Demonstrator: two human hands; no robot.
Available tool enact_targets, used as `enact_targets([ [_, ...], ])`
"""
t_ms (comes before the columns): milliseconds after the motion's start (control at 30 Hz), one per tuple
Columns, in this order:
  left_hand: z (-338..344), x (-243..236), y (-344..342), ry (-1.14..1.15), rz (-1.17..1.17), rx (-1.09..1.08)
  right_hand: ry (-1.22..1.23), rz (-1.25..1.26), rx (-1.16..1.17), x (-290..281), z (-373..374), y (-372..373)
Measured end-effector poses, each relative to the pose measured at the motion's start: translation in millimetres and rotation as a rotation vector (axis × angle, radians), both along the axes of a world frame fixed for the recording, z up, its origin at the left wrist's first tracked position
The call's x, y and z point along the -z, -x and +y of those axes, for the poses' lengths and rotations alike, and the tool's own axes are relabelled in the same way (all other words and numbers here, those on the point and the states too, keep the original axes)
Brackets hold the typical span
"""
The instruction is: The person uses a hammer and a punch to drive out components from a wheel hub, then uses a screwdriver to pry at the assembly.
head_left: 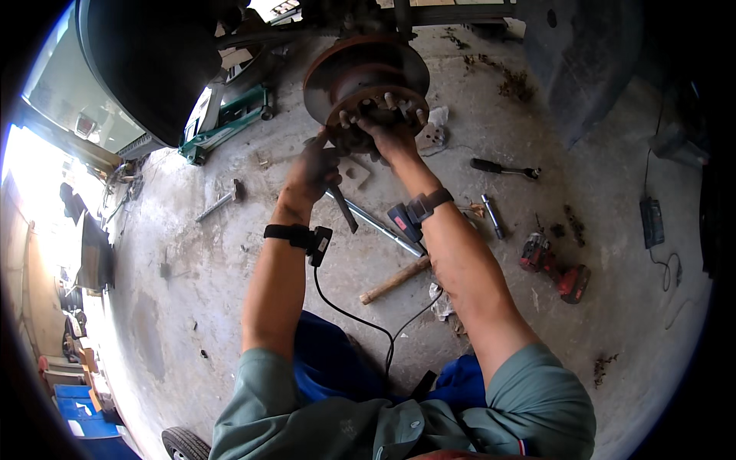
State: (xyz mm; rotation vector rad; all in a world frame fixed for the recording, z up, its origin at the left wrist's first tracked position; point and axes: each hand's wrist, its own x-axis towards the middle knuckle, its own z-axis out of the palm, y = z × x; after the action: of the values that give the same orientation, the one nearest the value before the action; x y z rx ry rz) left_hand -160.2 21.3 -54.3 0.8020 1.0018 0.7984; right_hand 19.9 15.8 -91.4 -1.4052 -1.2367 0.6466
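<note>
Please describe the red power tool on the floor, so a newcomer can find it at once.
From the rusty round metal disc at the top, follow the person's bare right forearm down. To its right, on the grey concrete floor, lies the pistol-shaped red-and-black power tool. Its red body sets it apart from the silver metal rod nearby.

A round, rust-brown brake disc (323,84) stood raised in front of me. On its near side was a rusty hub flange (414,107), ringed with short studs (390,100), its dark centre partly covered by my right fingers (374,128). A dark, narrow bar (343,208) slanted through my closed left fingers (328,159), its lower end jutting out below them, toward me.
</note>
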Motion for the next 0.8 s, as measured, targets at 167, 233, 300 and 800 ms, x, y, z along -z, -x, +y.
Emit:
enact_targets([
  [167,-7,-13,0,-0.016,0.071,-0.048,0.592,-0.296,-0.039,-60,-31,5],
  [233,-8,-20,-11,-0.034,0.085,-0.045,0.467,-0.442,-0.02,-48,-32,-1],
  [300,-7,-23,-18,-0.027,0.088,-0.066,0.303,-0.213,0.069,-18,-23,0],
  [800,-5,-9,-60,-0.671,0.643,-0.564,0.052,1.072,-0.434,32,3,-7],
])
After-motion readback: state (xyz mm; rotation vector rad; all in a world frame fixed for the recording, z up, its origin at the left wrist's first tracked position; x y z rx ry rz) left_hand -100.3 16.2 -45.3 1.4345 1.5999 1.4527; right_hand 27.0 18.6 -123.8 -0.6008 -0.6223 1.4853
